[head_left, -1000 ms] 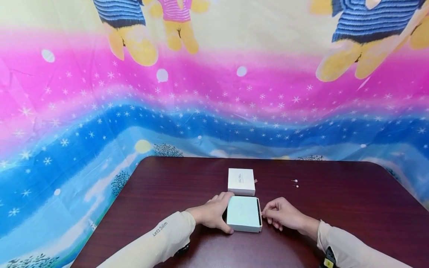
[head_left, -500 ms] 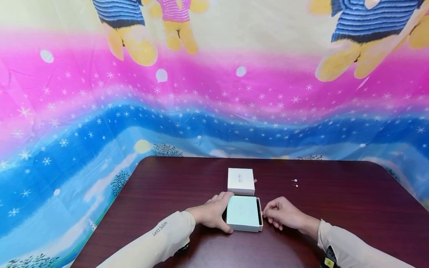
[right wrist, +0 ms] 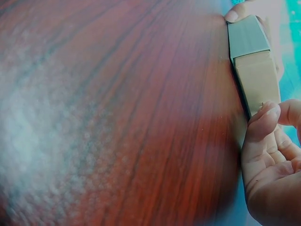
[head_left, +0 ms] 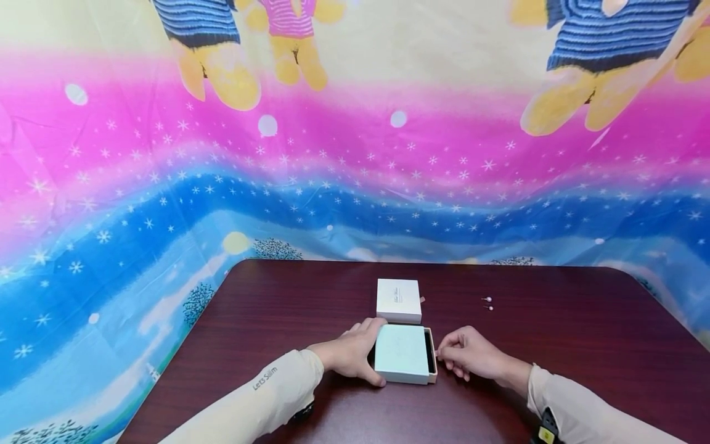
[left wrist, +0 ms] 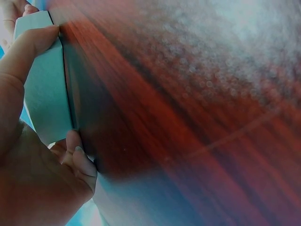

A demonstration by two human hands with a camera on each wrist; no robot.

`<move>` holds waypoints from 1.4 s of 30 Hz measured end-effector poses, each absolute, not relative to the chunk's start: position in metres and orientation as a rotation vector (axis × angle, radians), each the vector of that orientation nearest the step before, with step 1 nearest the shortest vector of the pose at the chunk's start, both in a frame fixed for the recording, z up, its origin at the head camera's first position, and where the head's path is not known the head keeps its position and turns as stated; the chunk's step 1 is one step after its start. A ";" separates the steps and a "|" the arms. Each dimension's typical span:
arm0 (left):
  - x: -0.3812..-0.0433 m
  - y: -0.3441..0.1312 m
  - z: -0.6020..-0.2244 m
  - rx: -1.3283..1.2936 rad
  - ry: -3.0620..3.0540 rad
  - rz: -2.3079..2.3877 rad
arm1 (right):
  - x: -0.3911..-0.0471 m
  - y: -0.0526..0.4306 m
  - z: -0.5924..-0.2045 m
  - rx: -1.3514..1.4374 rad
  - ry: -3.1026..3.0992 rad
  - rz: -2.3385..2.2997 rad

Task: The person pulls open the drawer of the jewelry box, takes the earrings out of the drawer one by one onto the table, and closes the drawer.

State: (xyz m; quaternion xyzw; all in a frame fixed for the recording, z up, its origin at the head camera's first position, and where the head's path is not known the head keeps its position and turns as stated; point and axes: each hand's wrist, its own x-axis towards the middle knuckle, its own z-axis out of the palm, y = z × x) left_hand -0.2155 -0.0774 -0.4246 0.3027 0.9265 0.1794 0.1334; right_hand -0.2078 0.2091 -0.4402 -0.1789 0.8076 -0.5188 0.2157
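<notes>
A mint-green drawer-style box point(head_left: 402, 350) lies flat on the table, its pale inner drawer point(right wrist: 256, 81) partly out on the right. Through the gap a dark interior shows. My left hand point(head_left: 355, 356) grips the outer sleeve from the left, thumb at the near side and fingers at the far side. At the drawer's right end, my right hand point(head_left: 470, 354) pinches a small pull tab between thumb and forefinger. Most of the tab is hidden by those fingertips. In the left wrist view, the thumb presses the side of the mint sleeve point(left wrist: 47, 94).
Just behind the mint box stands a white box point(head_left: 399, 298) with dark lettering and a small tab on its right. Two small pearl-headed pieces, like stud earrings point(head_left: 489, 299), lie to the back right on the dark red wood table point(head_left: 310, 302). A printed cloth point(head_left: 355, 154) hangs behind.
The drawer has slid a little farther right out of the mint sleeve, and my right hand has shifted slightly right with it. My left hand stays in place.
</notes>
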 end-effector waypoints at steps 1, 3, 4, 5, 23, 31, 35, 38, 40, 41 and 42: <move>-0.216 -0.077 -0.425 0.877 2.688 0.519 | -0.207 0.209 -0.440 -0.499 2.240 -1.438; -0.216 -0.077 -0.426 0.874 2.689 0.515 | -0.207 0.209 -0.439 -0.491 2.243 -1.438; -0.216 -0.077 -0.426 0.873 2.689 0.515 | -0.207 0.209 -0.439 -0.490 2.244 -1.438; -0.216 -0.077 -0.426 0.873 2.689 0.515 | -0.207 0.209 -0.438 -0.484 2.245 -1.435; -0.216 -0.077 -0.426 0.871 2.687 0.506 | -0.206 0.211 -0.437 -0.494 2.263 -1.430; -0.216 -0.078 -0.426 0.872 2.685 0.513 | -0.205 0.213 -0.435 -0.487 2.256 -1.431; -0.216 -0.077 -0.426 0.871 2.686 0.514 | -0.204 0.213 -0.433 -0.495 2.261 -1.428; -0.215 -0.077 -0.426 0.870 2.688 0.515 | -0.204 0.214 -0.434 -0.500 2.261 -1.428; -0.215 -0.077 -0.426 0.871 2.689 0.515 | -0.204 0.215 -0.434 -0.500 2.262 -1.427; -0.215 -0.077 -0.426 0.872 2.689 0.515 | -0.204 0.216 -0.434 -0.499 2.261 -1.427; -0.215 -0.077 -0.426 0.873 2.688 0.516 | -0.204 0.216 -0.435 -0.499 2.260 -1.427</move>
